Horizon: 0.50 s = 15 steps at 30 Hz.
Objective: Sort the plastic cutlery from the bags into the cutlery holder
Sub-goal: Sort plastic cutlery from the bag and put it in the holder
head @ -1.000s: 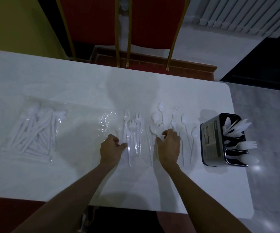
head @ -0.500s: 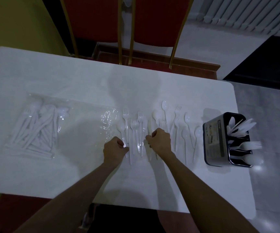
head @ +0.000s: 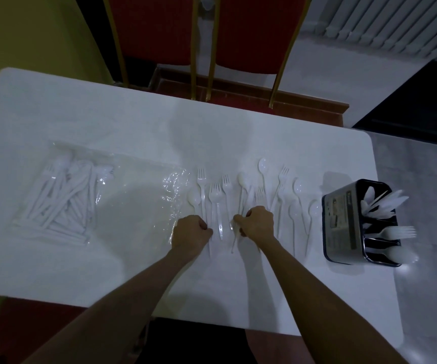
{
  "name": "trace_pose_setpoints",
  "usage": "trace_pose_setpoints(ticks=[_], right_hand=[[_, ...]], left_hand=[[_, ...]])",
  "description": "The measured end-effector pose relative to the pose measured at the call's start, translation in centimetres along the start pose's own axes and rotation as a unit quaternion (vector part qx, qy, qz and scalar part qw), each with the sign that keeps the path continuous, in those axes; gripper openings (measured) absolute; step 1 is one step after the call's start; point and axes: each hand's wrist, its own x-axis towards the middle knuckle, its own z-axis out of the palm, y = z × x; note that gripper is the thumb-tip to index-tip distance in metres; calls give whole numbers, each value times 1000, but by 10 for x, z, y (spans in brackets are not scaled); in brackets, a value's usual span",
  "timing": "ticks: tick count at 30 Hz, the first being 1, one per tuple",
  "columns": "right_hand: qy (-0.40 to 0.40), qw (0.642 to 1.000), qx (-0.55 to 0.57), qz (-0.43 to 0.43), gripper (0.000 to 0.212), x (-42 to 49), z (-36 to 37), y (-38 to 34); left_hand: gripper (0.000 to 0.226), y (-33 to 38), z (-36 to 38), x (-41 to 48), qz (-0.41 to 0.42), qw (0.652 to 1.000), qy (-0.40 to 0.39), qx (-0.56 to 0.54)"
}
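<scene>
A white tabletop (head: 133,258) seen from above, with the sorting judged partly done. The landmark is a dark cutlery holder (head: 343,219) near the tabletop's right edge. It already holds white plastic pieces: a fork (head: 398,232) in its middle compartment, a spoon (head: 401,253) in the nearest one, and a cluster in the far one whose types are hard to tell. To the left of the holder, a spread of loose forks and spoons (head: 262,187) lies in a rough row, still to be sorted. Well to the left of the holder, a clear plastic bag (head: 62,198) remains full of white cutlery, so much work seems left. A crumpled clear bag (head: 172,190) lies between that bag and the loose row. Both hands rest at the near end of the row: the left hand (head: 189,231) is curled closed, with handles running under it, and whether it grips one cannot be told; the right hand (head: 258,223) is closed around a few white handles (head: 235,232).
</scene>
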Motion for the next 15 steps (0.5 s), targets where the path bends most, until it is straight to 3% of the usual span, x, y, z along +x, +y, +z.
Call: trace_pose_setpoints(ticks=[6,11,15], right_hand=[[-32,998,43,14,24,-14,-17,10],[-56,993,108,3,24,-34,-34,16],[-22,992,121,-29,25,-39,-54,12]], left_hand=[[8,-10,-6,-9,-17,995,-29,-96],[12,-15,-23,-19,17,988,-50,-143],[23,0,-38,-14,70,981,-60,-169]])
